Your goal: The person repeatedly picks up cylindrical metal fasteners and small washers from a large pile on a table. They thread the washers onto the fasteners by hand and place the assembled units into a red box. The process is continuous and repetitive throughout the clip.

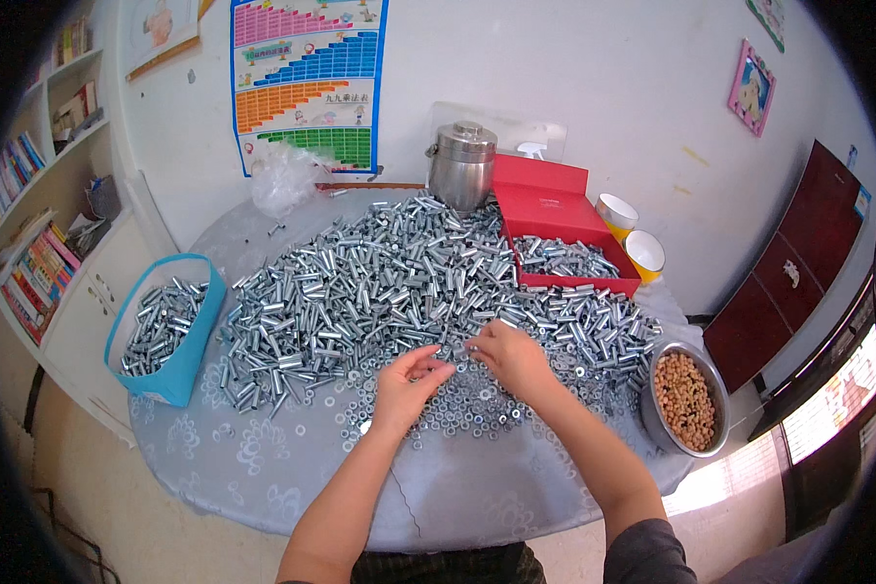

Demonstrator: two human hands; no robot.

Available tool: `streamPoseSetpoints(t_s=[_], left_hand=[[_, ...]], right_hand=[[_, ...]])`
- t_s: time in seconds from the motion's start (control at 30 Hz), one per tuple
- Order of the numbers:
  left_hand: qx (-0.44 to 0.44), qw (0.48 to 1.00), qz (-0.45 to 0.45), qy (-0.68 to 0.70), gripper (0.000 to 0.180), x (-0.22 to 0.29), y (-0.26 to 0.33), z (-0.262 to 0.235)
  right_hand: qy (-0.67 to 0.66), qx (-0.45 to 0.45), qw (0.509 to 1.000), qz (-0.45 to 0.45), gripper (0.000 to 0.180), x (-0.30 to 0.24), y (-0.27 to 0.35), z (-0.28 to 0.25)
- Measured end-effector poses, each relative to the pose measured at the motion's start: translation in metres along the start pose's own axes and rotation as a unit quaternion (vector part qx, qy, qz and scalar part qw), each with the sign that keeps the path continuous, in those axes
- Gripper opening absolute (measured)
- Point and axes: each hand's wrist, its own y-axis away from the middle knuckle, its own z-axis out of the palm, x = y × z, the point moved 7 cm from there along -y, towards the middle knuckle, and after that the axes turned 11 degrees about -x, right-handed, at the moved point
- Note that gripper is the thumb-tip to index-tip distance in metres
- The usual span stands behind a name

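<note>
My left hand (pixel 409 387) is closed in a pinch at the near edge of a big heap of silver metal sleeves and bolts (pixel 380 282). What sits between its fingers is too small to make out. Just to its right, my right hand (pixel 516 362) also pinches with thumb and forefinger, fingertips turned toward the left hand. A small gap separates the two. Whatever the right fingers hold blends into the metal behind. Below and between both hands lie loose nuts and washers (pixel 472 414), spread over the grey patterned tablecloth (pixel 253 482).
At the left stands a blue fabric bin (pixel 190 341) of metal sleeves. Behind the heap are a plastic bag (pixel 290 180), a steel canister (pixel 462 170) and an open red box (pixel 574 273) holding more parts. Two yellow-and-white cups (pixel 644 255) and a metal bowl of nuts or beans (pixel 686 401) line the right.
</note>
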Motion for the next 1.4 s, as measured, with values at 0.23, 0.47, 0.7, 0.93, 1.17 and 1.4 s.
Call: streamPoseSetpoints(t_s=[0.23, 0.47, 0.7, 0.93, 1.17, 1.4], left_hand=[[-0.048, 0.997, -0.017, -0.05, 0.017, -0.009, 0.001, 0.012], [-0.041, 0.995, -0.06, 0.074, 0.013, -0.014, 0.001, 0.012], [-0.061, 0.994, -0.074, 0.059, 0.012, -0.013, 0.004, 0.017], [-0.121, 0.992, -0.034, -0.023, 0.019, -0.009, 0.005, 0.031], [-0.16, 0.984, -0.048, -0.06, 0.036, -0.003, 0.01, 0.048], [-0.099, 0.995, 0.005, -0.021, 0.041, -0.001, 0.002, 0.029]], right_hand=[[-0.19, 0.041, 0.98, 0.031, 0.019, -0.012, 0.041, 0.007], [-0.366, 0.096, 0.917, 0.127, 0.018, 0.019, 0.058, -0.006], [-0.388, 0.1, 0.911, 0.094, 0.017, 0.02, 0.057, 0.004], [-0.425, 0.058, 0.9, 0.078, 0.027, 0.004, 0.053, 0.005], [-0.485, 0.108, 0.867, 0.024, 0.028, -0.003, 0.05, 0.015], [-0.121, 0.064, 0.99, 0.034, 0.017, 0.017, 0.056, 0.006]])
